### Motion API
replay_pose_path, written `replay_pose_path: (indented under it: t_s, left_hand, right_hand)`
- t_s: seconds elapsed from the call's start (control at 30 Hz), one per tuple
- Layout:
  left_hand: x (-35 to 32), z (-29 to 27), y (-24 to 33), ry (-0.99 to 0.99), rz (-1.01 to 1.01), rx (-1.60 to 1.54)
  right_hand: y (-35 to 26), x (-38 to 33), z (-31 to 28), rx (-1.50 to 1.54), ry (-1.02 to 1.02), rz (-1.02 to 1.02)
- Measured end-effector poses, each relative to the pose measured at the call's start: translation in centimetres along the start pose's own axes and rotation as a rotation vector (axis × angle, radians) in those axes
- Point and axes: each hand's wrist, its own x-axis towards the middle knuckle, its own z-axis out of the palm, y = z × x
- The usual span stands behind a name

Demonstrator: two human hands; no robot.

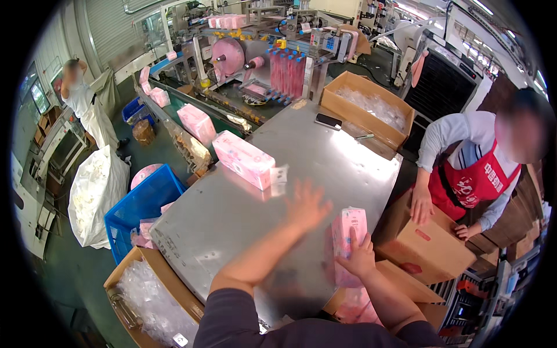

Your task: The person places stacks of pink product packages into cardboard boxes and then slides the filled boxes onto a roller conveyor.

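My left hand (307, 204) reaches out over the metal table (232, 214), slightly blurred, with its fingers spread and nothing in them. A pink plastic-wrapped tissue pack (243, 158) lies just beyond it, a loose clear film end (279, 174) sticking out at its right. My right hand (358, 256) grips another pink tissue pack (351, 223) at the table's right side, fingers along its top and side. Below that pack, an open cardboard box (333, 301) by my right forearm holds more pink packs (355, 307).
A co-worker (464, 156) in a red apron handles a cardboard box (420, 240) at the right. Boxes of clear plastic bags stand at the far right (371, 104) and near left (154, 301). A phone (328, 120) lies on the table. More packs sit on a conveyor (196, 123); a blue crate (145, 203) stands left.
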Motion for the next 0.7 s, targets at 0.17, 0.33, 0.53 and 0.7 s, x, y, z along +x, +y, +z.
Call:
replay_pose_path:
  t_s: [0.17,0.33,0.53,0.7]
  left_hand:
    - [9.1,-5.3,-13.0,0.254,-0.396,0.063]
    - [5.5,0.0,-14.1,0.145,-0.153,0.117]
    - [-6.1,0.7,-5.2,-0.099,0.283,0.151]
    - [-5.4,2.3,-3.8,-0.070,0.278,0.220]
  right_hand:
    - [-0.3,2.3,0.7,-0.067,0.010,0.047]
    - [0.2,4.5,0.4,-0.074,-0.023,0.078]
    - [0.4,5.3,0.8,-0.085,-0.017,0.078]
    - [-0.6,6.2,-0.1,-0.070,-0.064,0.122]
